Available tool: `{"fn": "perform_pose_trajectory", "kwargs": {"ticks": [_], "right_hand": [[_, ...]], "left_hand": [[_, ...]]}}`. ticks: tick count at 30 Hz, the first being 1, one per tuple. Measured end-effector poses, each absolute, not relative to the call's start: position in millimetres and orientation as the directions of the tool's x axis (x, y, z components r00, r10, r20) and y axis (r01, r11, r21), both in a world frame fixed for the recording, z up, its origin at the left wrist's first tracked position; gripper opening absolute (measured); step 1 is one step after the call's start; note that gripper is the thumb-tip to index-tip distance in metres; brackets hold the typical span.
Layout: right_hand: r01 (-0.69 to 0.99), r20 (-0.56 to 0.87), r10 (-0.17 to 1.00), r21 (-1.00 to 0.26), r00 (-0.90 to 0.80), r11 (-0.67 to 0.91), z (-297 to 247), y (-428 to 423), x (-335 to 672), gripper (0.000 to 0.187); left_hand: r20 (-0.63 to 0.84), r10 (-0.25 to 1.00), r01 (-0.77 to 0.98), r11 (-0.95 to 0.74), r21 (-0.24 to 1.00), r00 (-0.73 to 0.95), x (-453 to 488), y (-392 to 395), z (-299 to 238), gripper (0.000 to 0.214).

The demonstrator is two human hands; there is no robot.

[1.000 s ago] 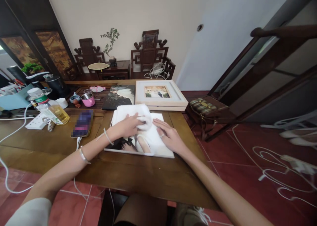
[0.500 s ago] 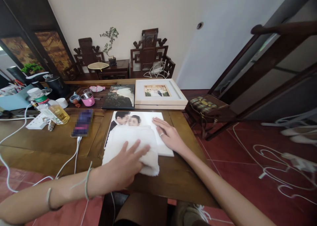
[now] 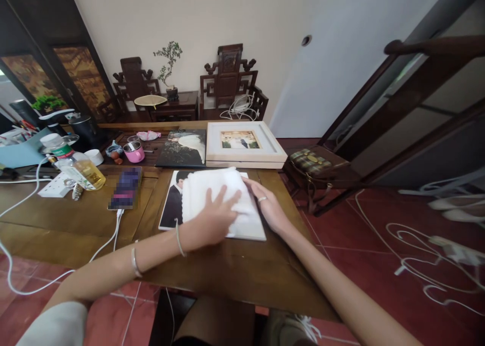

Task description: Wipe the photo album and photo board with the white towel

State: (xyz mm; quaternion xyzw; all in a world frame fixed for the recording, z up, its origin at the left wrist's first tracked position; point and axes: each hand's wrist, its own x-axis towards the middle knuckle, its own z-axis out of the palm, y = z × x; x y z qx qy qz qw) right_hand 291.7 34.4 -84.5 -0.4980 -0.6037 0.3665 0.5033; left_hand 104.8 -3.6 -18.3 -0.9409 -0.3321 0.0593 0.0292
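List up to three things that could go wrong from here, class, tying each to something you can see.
1. The left hand is on the white cloth over the photo panel; pushing hard might shift the panel.
2. A white cable runs from the phone over the front edge of the table, near the left forearm; a snag could drag the phone.
3. The bottle is beside the power strip; if it were knocked over, any leak might reach the sockets.
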Motion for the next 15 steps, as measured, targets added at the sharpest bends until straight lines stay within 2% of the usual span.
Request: {"fn": "perform_pose_trajectory", "kwargs": {"ticks": [3, 6, 10, 13, 15], "right_hand": [[0.257, 0.219, 0.976, -0.943, 0.005, 0.210, -83.3, 32.3, 291.1, 0.047], [0.361, 0.248, 0.968, -0.899, -0.042, 0.247, -83.1, 30.1, 287.8, 0.048], [0.495, 0.387, 0.906, -0.762, -0.170, 0.418, -84.5, 29.1, 283.3, 0.039], [0.533, 0.445, 0.871, -0.695, -0.209, 0.483, -87.1, 30.2, 282.0, 0.033], [0.547, 0.465, 0.858, -0.670, -0.219, 0.503, -88.4, 31.0, 282.0, 0.032]], "left_hand": [[-0.033, 0.534, 0.529, -0.842, -0.105, 0.845, 106.5, -49.7, -17.8, 0.037], [-0.061, 0.478, 0.473, -0.878, -0.080, 0.876, 95.0, -81.4, -12.7, 0.031], [-0.191, 0.571, 0.579, -0.815, -0.016, 0.798, 66.3, -74.9, -2.0, 0.034], [-0.165, 0.674, 0.688, -0.725, 0.038, 0.720, 52.3, -37.6, 5.4, 0.046], [-0.115, 0.680, 0.689, -0.715, 0.118, 0.724, 54.1, -6.5, 9.6, 0.046]]}}
